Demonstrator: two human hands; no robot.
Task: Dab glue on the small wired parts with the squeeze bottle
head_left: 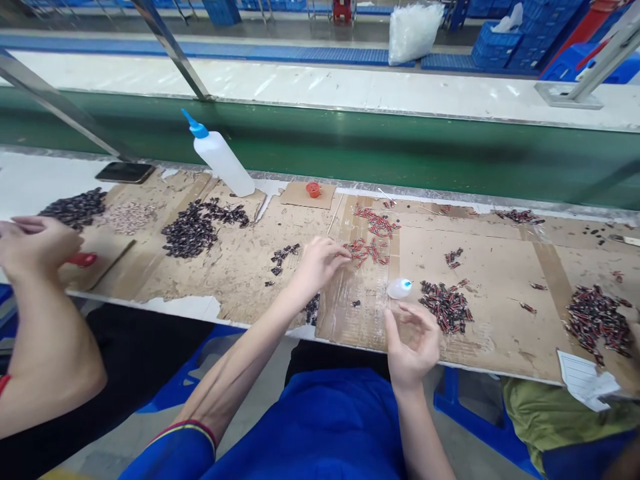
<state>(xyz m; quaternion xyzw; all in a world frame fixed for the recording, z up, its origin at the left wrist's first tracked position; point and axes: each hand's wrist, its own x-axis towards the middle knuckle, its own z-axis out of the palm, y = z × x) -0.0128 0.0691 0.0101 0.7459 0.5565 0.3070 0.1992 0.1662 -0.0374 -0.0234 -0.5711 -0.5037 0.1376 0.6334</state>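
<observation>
My left hand reaches over the cardboard, its fingertips pinched together at the left edge of a cluster of small red parts with thin metal leads. Whether a part is between those fingertips, I cannot make out. Palm up near the front edge, my right hand has its thumb and curled fingers apart, with nothing visible between them. Just beyond its fingertips lies a small white squeeze bottle with a blue tip. To its right is a pile of red-and-black assembled parts. A single black piece rests between my hands.
Heaps of black parts and pale pink pieces lie to the left. A large glue-type bottle, a red cup and a phone stand along the back. A co-worker's hand is at far left; another pile is at right.
</observation>
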